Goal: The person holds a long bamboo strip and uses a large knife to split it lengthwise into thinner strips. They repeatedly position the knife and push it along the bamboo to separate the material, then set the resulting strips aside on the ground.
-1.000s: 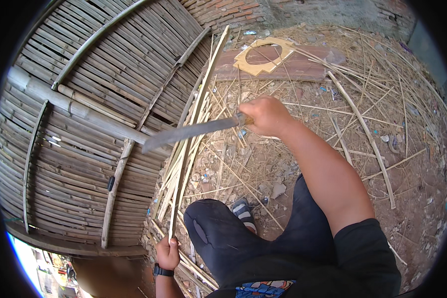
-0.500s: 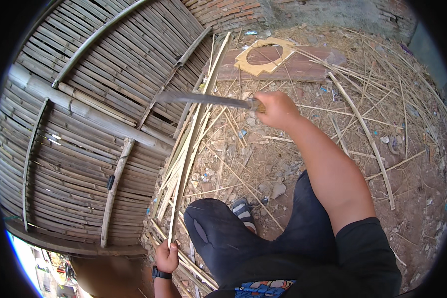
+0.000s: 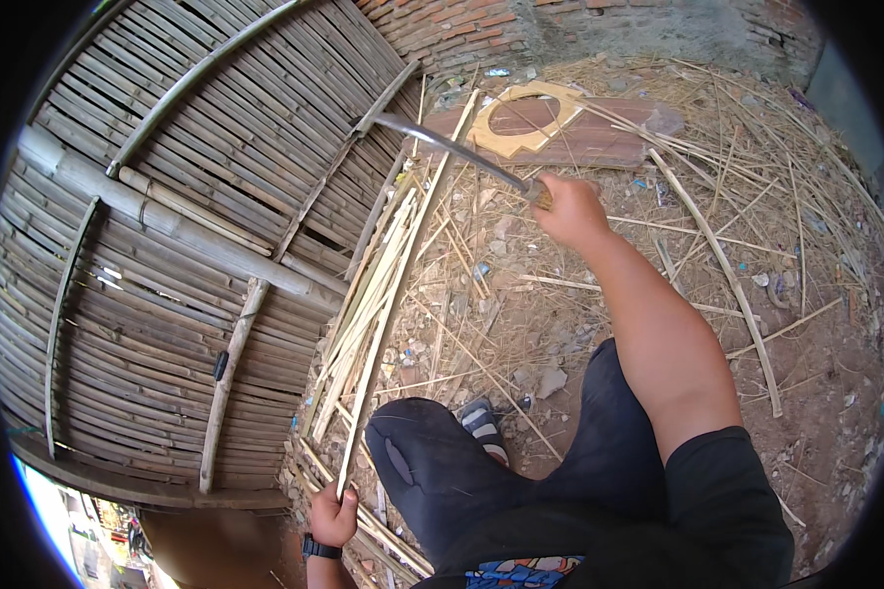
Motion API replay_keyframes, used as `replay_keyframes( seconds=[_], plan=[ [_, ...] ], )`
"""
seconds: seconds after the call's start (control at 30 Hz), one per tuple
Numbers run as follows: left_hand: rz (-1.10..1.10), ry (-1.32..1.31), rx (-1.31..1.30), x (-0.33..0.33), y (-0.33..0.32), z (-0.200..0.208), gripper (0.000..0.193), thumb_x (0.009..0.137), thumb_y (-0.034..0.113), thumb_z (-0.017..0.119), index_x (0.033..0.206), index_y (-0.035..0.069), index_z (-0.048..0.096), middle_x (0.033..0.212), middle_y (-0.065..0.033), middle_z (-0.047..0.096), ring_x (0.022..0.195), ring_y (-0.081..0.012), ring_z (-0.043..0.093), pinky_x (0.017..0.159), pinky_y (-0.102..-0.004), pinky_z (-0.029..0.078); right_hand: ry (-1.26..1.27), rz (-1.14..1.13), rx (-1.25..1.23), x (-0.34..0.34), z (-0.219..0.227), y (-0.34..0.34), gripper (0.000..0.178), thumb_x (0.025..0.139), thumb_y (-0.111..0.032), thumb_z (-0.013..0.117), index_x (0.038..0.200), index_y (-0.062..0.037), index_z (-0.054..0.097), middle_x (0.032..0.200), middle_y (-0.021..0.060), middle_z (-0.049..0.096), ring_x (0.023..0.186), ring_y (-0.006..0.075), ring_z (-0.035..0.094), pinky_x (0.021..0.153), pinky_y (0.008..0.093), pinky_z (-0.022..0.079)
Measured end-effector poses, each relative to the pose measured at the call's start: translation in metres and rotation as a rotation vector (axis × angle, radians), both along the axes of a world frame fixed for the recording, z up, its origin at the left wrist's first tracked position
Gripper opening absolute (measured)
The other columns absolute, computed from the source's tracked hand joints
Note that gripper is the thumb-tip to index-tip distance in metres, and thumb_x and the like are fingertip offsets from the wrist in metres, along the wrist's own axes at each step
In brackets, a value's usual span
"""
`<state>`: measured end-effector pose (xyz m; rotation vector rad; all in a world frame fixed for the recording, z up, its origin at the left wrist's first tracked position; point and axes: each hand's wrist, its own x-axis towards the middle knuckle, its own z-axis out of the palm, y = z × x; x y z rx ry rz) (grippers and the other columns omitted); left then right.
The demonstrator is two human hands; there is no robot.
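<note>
My left hand (image 3: 334, 512), low in the picture and wearing a dark wristwatch, is closed on the near end of a long bamboo strip (image 3: 403, 270). The strip runs away from me to the far side, over a heap of other split strips. My right hand (image 3: 572, 211) is wrapped round the handle of a machete (image 3: 471, 154), arm stretched forward. Its long narrow blade points to the far left and crosses the strip near the far end. Whether blade and strip touch, I cannot tell.
To the left stands a bamboo slat wall (image 3: 167, 226). A yellowish board with a round hole (image 3: 506, 144) lies on a brown panel (image 3: 609, 142) ahead. Bamboo scraps, including a curved stick (image 3: 712, 245), litter the dirt floor. Behind rises a brick wall (image 3: 462, 29).
My right hand has shifted slightly right and nearer, and the machete's tip has swung right and away from me. The strip's far end has moved a little right; my left hand still grips it.
</note>
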<state>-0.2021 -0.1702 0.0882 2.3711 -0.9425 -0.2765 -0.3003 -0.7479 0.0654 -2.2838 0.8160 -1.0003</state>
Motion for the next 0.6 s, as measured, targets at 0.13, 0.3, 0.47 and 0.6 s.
replay_keyframes(
  seconds=[0.13, 0.3, 0.47, 0.6],
  plan=[
    [0.016, 0.085, -0.05, 0.007, -0.011, -0.01, 0.05, 0.101, 0.046, 0.059, 0.08, 0.0, 0.058, 0.062, -0.0023, 0.052, 0.06, -0.0111, 0.049, 0.054, -0.0315, 0.039, 0.039, 0.37, -0.246, 0.018, 0.01, 0.038, 0.018, 0.078, -0.015, 0.074, 0.094, -0.0135, 0.066, 0.077, 0.009, 0.067, 0.077, 0.0312, 0.069, 0.069, 0.0455, 0.055],
    [-0.03, 0.048, -0.093, 0.006, -0.015, 0.005, 0.048, 0.1, 0.044, 0.062, 0.083, -0.001, 0.061, 0.063, -0.0044, 0.056, 0.06, -0.0107, 0.051, 0.055, -0.03, 0.041, -0.073, 0.429, -0.457, 0.02, 0.024, 0.049, 0.014, 0.078, -0.014, 0.074, 0.087, -0.0131, 0.064, 0.076, 0.0084, 0.066, 0.077, 0.0299, 0.069, 0.066, 0.0436, 0.055],
    [0.016, -0.018, -0.059, 0.009, -0.002, 0.014, 0.05, 0.099, 0.044, 0.064, 0.081, -0.003, 0.062, 0.058, -0.0039, 0.055, 0.056, -0.0103, 0.051, 0.052, -0.0305, 0.041, -0.11, -0.121, -0.03, 0.003, -0.006, -0.005, 0.017, 0.081, -0.019, 0.074, 0.093, -0.0102, 0.066, 0.08, 0.0127, 0.068, 0.077, 0.0336, 0.069, 0.068, 0.0448, 0.055],
    [0.063, -0.026, -0.062, 0.005, -0.007, 0.013, 0.048, 0.099, 0.042, 0.064, 0.08, -0.002, 0.062, 0.06, -0.0031, 0.056, 0.057, -0.0105, 0.05, 0.052, -0.0307, 0.041, -0.051, 0.091, -0.046, 0.002, 0.003, 0.005, 0.019, 0.082, -0.022, 0.074, 0.095, -0.0094, 0.067, 0.077, 0.0141, 0.067, 0.076, 0.0355, 0.069, 0.069, 0.046, 0.055]
  ],
)
